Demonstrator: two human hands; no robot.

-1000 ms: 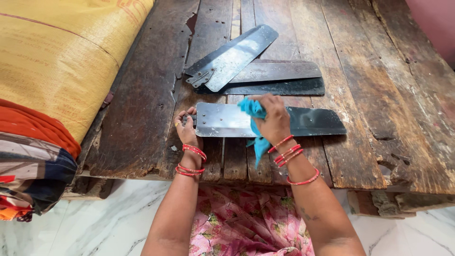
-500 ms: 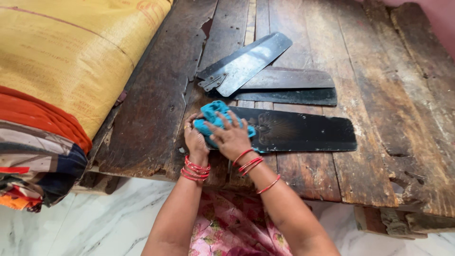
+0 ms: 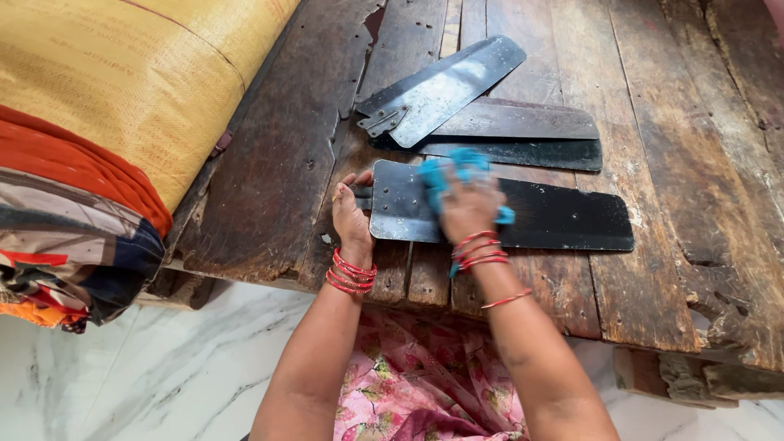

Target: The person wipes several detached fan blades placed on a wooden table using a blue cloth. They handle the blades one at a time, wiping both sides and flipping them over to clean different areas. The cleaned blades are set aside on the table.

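A black metal fan blade (image 3: pixel 563 219) lies flat across the old wooden table (image 3: pixel 670 147), close to its near edge. My left hand (image 3: pixel 351 214) grips the blade's narrow mounting end at the left. My right hand (image 3: pixel 467 204) presses a turquoise cloth (image 3: pixel 457 167) onto the blade near its left half; the hand is blurred. Both wrists wear red bangles.
Three more black fan blades (image 3: pixel 457 86) lie overlapped just beyond the near one. A yellow woven sack (image 3: pixel 122 73) over folded orange and patterned fabrics (image 3: pixel 73 237) sits at the left. White marble floor (image 3: pixel 163 367) lies below the table edge.
My right hand and the cloth have slid right along the blade, from its left end toward the middle. My left hand keeps hold of the mounting end. The view shifted slightly.
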